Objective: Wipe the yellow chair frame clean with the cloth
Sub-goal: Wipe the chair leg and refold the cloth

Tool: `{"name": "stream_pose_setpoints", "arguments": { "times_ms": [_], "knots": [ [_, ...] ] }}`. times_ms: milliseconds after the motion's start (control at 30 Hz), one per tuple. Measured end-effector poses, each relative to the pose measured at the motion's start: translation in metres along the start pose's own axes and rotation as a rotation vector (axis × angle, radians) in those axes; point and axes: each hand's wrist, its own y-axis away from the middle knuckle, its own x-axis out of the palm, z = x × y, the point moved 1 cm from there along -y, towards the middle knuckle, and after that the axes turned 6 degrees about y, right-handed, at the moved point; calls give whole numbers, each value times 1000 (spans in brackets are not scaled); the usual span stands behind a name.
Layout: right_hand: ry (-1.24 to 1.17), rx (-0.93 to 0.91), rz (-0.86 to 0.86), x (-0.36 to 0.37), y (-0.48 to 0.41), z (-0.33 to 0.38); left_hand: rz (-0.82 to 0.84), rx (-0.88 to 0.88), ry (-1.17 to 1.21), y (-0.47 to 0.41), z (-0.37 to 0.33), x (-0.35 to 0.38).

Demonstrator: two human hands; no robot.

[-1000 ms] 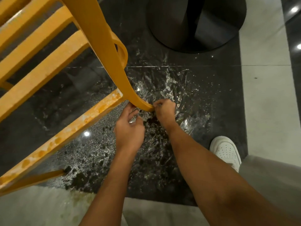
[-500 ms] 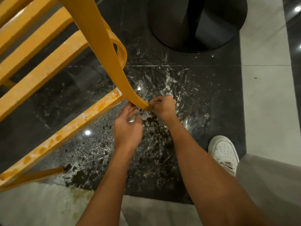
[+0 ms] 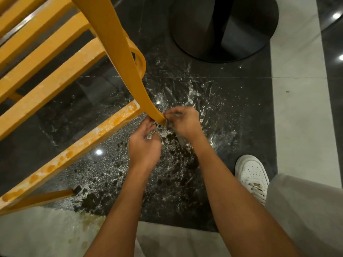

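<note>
right hand [image 3: 182, 123] clamps the cloth [image 3: 179, 137] onto the leg tip of the yellow chair frame [image 3: 118, 45], just left of its knuckles; left hand [image 3: 144, 145] curled under that tip, grip unclear; frame likely stiff, light, slick with residue, so brace it further up the leg; cloth limp, keep it bunched

— What sits around the black pedestal base [image 3: 222, 28]?
— Below it, dark floor tile [image 3: 232, 101] spattered white; lower right of it, a white sneaker [image 3: 250, 173] beside a grey trouser leg [image 3: 306, 210].
</note>
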Motion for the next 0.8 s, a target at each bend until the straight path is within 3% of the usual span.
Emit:
{"name": "stream_pose_setpoints", "arguments": {
  "times_ms": [100, 300, 533, 700, 800],
  "knots": [
    [-154, 20, 59, -5, 4, 7, 0, 4, 9, 0, -1, 1],
    [49, 69, -36, 4, 6, -1, 4, -33, 55, -1, -4, 3],
    [-167, -7, 73, -7, 20, 32, 13, -42, 114, 0, -7, 2],
    [-118, 98, 17, 0, 21, 27, -12, -17, 49, 7, -10, 0],
    [-44, 45, 6, -1, 24, 47, -17, 15, -18, 14, -13, -2]
  ]
}}
